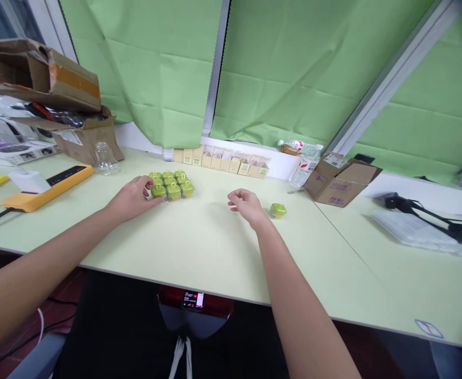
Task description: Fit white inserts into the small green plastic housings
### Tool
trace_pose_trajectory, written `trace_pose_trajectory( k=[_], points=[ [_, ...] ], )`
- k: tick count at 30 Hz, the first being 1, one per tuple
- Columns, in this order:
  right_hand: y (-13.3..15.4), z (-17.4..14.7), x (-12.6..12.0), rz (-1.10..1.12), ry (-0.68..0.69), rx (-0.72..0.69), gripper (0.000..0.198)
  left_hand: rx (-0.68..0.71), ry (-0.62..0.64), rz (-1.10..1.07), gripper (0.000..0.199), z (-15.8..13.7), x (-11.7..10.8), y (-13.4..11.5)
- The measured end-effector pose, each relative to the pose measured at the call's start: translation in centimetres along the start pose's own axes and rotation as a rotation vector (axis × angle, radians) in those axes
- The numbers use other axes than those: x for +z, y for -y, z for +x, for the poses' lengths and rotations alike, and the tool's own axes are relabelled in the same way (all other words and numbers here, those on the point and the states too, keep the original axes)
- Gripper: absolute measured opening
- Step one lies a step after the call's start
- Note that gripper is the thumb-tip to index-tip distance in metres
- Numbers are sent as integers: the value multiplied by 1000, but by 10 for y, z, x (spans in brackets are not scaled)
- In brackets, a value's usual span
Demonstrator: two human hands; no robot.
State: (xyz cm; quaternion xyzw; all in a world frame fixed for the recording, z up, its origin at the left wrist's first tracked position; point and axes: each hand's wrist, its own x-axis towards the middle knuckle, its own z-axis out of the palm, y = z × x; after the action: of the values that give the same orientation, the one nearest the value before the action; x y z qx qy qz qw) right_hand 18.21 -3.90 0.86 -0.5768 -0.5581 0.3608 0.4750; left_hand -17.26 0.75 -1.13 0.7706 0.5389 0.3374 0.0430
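My left hand [134, 197] rests at the left side of a close-packed block of small clear containers with green lids [171, 182]. Its thumb reaches along the front-left container, while its fingers bend against the block's left edge; thumb and fingers are apart. My right hand [247, 205] hovers over the table, right of the block. Its fingers are loosely curled with gaps between them, and I see nothing in them. Just right of that hand, a single green-lidded container [278, 210] stands apart.
A row of small beige boxes [223, 159] lines the back edge. Left are a yellow power strip [70, 179], a clear bottle [105, 158] and cardboard boxes [88, 139]. Right are plastic bottles [304, 169], a cardboard box [339, 181] and a black strap [428, 213] on a clear case.
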Motion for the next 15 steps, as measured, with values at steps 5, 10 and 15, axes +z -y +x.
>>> trace_pose_trajectory(
  k=[5,10,15],
  points=[
    [-2,1,2,-1,9,-8,19,-26,-4,14,56,-2,-2,-1],
    [0,5,-6,-176,-202,-111,19,-48,-44,8,61,-5,-11,-26],
    [-8,7,-48,-558,-996,-76,47,-77,-195,-129,45,35,-14,-47]
  ],
)
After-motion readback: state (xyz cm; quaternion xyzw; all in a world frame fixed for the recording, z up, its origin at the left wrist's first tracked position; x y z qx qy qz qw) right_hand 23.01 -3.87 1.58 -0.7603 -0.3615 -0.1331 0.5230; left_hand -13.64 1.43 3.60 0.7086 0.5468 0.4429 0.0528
